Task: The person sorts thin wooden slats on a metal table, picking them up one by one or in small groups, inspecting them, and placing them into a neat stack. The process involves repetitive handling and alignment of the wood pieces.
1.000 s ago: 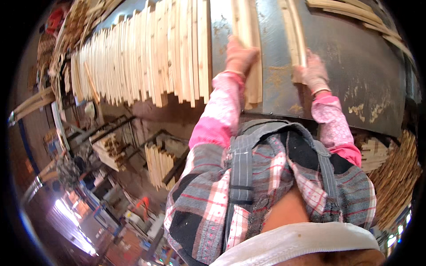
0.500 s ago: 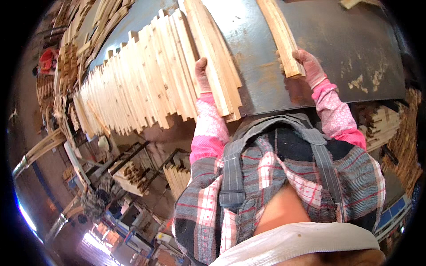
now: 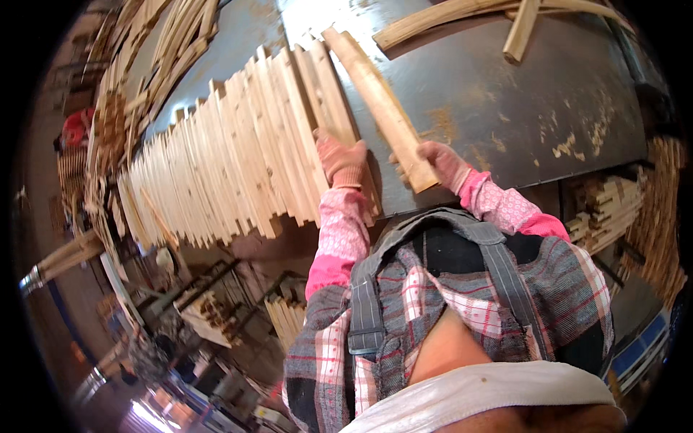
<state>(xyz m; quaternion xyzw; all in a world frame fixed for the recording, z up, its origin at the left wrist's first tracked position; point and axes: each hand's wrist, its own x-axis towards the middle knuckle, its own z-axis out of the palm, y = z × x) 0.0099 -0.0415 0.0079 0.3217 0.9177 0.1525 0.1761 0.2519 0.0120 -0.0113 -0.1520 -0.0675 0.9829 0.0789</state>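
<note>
My right hand [image 3: 442, 164], in a pinkish work glove, is closed around the near end of a pale wooden strip [image 3: 375, 97]. This strip slants away to the far left over the metal table [image 3: 498, 108]. My left hand [image 3: 341, 157], gloved alike, grips a wooden strip [image 3: 336, 97] at the right end of a long row of strips [image 3: 245, 137]. Its thumb lies on the right side and its fingers curl over the left. The row's strips lie side by side with uneven ends, and their near ends stick out past the table's front edge.
Longer curved strips [image 3: 440, 20] and a short wooden piece [image 3: 521, 32] lie at the far right of the table. More loose strips [image 3: 170, 43] are heaped at the far left. Stacked wood [image 3: 610, 209] stands below on the right, and metal racks [image 3: 216, 303] at lower left.
My right hand has moved left and nearer with its strip, toward the row. My left hand has shifted from the strips' edge to over the strip at the row's right end. The view has shifted.
</note>
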